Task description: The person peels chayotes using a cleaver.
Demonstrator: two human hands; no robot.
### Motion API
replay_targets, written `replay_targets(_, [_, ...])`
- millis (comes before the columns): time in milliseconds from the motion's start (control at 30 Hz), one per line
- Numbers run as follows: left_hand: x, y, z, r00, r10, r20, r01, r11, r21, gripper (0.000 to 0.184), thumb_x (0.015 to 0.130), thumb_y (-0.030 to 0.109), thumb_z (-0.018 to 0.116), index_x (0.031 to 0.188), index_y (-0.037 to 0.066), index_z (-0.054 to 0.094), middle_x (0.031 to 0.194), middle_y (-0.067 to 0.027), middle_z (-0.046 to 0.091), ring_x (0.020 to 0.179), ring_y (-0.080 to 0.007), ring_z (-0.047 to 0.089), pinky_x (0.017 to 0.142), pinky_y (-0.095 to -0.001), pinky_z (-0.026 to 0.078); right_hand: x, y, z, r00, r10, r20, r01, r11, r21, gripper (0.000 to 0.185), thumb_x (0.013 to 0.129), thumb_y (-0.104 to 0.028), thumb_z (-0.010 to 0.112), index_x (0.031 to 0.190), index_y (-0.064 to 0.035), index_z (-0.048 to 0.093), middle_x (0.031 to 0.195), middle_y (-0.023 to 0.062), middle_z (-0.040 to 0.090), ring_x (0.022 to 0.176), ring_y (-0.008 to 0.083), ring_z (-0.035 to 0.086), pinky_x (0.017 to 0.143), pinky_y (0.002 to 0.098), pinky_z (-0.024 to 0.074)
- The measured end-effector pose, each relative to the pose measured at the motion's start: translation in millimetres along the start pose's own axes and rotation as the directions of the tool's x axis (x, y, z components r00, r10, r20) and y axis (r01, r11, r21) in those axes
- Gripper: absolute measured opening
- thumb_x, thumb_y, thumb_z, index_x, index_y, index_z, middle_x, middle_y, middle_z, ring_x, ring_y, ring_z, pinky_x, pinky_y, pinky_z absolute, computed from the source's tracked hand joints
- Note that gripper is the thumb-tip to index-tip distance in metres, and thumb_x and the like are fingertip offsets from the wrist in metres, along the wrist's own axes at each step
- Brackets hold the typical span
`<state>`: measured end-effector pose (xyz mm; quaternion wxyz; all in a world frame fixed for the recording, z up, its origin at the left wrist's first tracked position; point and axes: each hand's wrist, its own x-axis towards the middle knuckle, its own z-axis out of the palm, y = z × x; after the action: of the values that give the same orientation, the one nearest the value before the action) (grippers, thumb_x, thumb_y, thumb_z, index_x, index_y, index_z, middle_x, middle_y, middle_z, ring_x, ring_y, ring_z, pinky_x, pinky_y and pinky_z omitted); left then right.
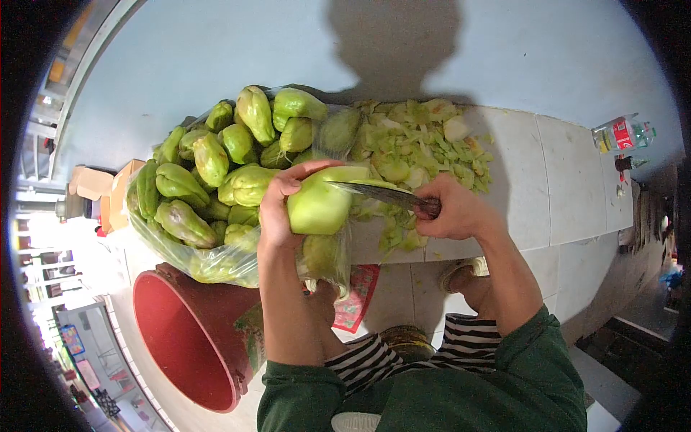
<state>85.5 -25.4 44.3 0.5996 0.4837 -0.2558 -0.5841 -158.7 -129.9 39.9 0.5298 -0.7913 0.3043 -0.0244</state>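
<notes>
A pale green chayote (317, 210), its skin partly cut away, is gripped in my left hand (276, 205). My right hand (455, 209) is closed round the dark handle of a knife (378, 191). The blade lies against the upper right of the chayote, where a strip of peel seems to stand along it. Left of and behind my left hand, several whole chayotes (211, 160) fill a clear plastic bag (223, 268). Beyond the knife, a heap of green peelings (414, 147) is spread over the white tiled ledge (515, 165).
A red bucket (224, 313) stands below the bag, at lower left. Plastic bottles (622, 135) are at the ledge's right end, against the pale wall (216, 43). Cardboard boxes (119, 191) sit at far left. A red patterned cloth (358, 299) is near my feet.
</notes>
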Motion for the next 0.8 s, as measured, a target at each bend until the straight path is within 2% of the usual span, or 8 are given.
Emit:
replay_targets(133, [1,-1,0,0.999,0.045,-0.021,-0.045,0.999,0.023,0.069,0.069,0.036,0.042,0.119,-0.012,0.051,0.115,-0.023,0.059,0.098,-0.029,0.061,0.085,-0.0347,0.05,1,0,4,0.998,0.057,-0.019,-0.057,0.998,0.011,0.018,0.064,-0.01,0.064,0.063,-0.0002,0.049,0.051,0.0011,0.038,0.051,0.0102,0.035,0.048,0.0302,0.0327])
replay_targets(367, [11,-14,-2,0.959,0.246,-0.139,-0.232,0.966,0.111,0.065,0.065,0.031,0.042,0.113,-0.01,0.057,0.105,-0.0192,0.063,0.094,-0.0235,0.06,0.085,-0.0306,0.047,5,5,15,0.994,-0.037,-0.105,0.033,0.999,-0.042,0.019,0.064,-0.009,0.065,0.066,0.0009,0.05,0.052,0.0019,0.039,0.051,0.0104,0.037,0.049,0.0295,0.0339])
replay_targets(467, [13,-12,0,0.94,0.309,-0.142,-0.302,0.951,0.065,0.066,0.067,0.032,0.042,0.116,-0.01,0.055,0.109,-0.0196,0.062,0.095,-0.0255,0.061,0.088,-0.0316,0.046,5,12,12,0.955,-0.257,-0.147,0.217,0.946,-0.243,0.02,0.065,-0.011,0.068,0.065,-0.0003,0.05,0.052,0.0031,0.04,0.051,0.0096,0.04,0.049,0.0288,0.035])
replay_targets(533, [11,-8,5,0.944,0.231,-0.237,-0.272,0.949,-0.159,0.069,0.068,0.033,0.042,0.12,-0.011,0.052,0.115,-0.0203,0.06,0.097,-0.0278,0.061,0.091,-0.0321,0.046,4,19,17,0.767,-0.539,-0.349,0.393,0.824,-0.407,0.023,0.066,-0.012,0.068,0.065,-0.0002,0.049,0.051,0.0055,0.041,0.049,0.0104,0.042,0.048,0.0291,0.0353])
replay_targets(567, [10,-10,-3,0.96,0.215,-0.181,-0.25,0.948,-0.198,0.07,0.07,0.035,0.043,0.125,-0.008,0.047,0.118,-0.0212,0.058,0.097,-0.031,0.061,0.083,-0.0384,0.05,4,21,20,0.675,-0.62,-0.4,0.428,0.77,-0.472,0.023,0.067,-0.013,0.069,0.065,-0.0002,0.049,0.051,0.0063,0.041,0.049,0.0107,0.042,0.048,0.0292,0.0354])
replay_targets(633, [5,-7,-7,0.978,0.194,-0.076,-0.208,0.933,-0.293,0.07,0.071,0.035,0.042,0.127,-0.006,0.046,0.116,-0.0211,0.058,0.095,-0.032,0.061,0.077,-0.0411,0.051,2,21,26,0.797,-0.167,-0.581,0.207,0.978,0.002,0.022,0.067,-0.014,0.07,0.065,-0.0016,0.052,0.052,0.0079,0.044,0.047,0.0137,0.042,0.046,0.0293,0.035])
replay_targets(767, [8,-14,-15,0.978,0.184,0.101,-0.097,0.822,-0.562,0.068,0.075,0.04,0.044,0.13,0.001,0.044,0.112,-0.0202,0.057,0.088,-0.0328,0.061,0.059,-0.0441,0.051,7,14,21,0.801,-0.133,-0.583,0.062,0.988,-0.141,0.021,0.067,-0.015,0.071,0.063,-0.0033,0.054,0.052,0.0067,0.046,0.046,0.0148,0.041,0.045,0.0292,0.0358])
replay_targets(800, [9,-14,-14,0.977,0.187,0.102,-0.099,0.822,-0.561,0.068,0.075,0.04,0.044,0.13,0.001,0.044,0.112,-0.0202,0.057,0.088,-0.0328,0.061,0.059,-0.0441,0.051,5,15,23,0.82,-0.181,-0.544,0.099,0.979,-0.178,0.025,0.065,-0.019,0.072,0.066,-0.0024,0.053,0.054,0.0106,0.048,0.048,0.0251,0.046,0.047,0.0337,0.0373])
